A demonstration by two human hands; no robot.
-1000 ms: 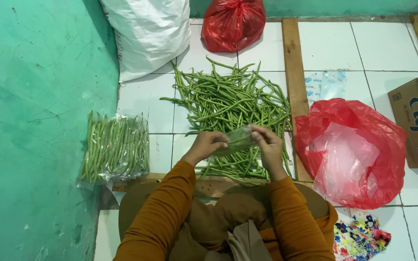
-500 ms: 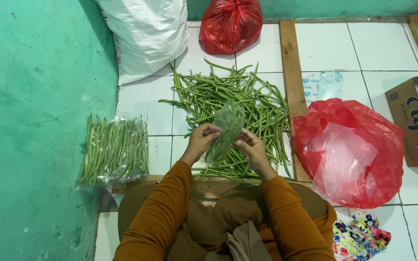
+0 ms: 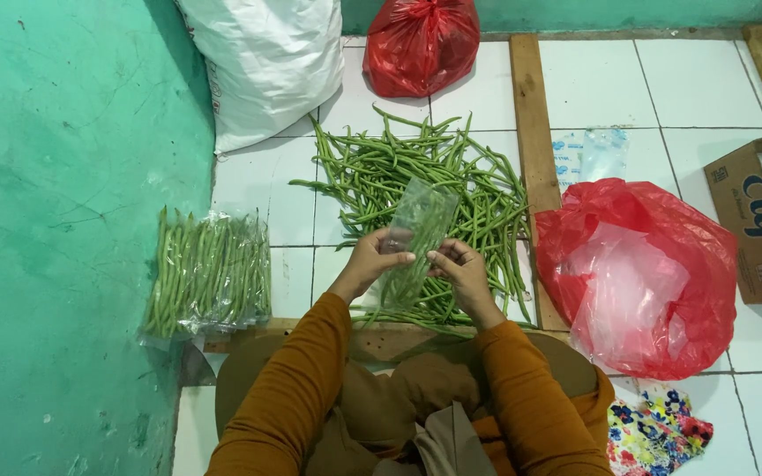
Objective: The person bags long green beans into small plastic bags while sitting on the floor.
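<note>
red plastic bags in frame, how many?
2. One red bag sits at the top by the white sack; a larger red bag lies open right of the bean pile. More may lie off-frame.

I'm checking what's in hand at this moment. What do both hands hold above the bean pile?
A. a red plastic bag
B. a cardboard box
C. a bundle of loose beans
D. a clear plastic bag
D: the left hand and right hand pinch a clear plastic bag between them, above the loose green beans on the tiled floor.
</note>
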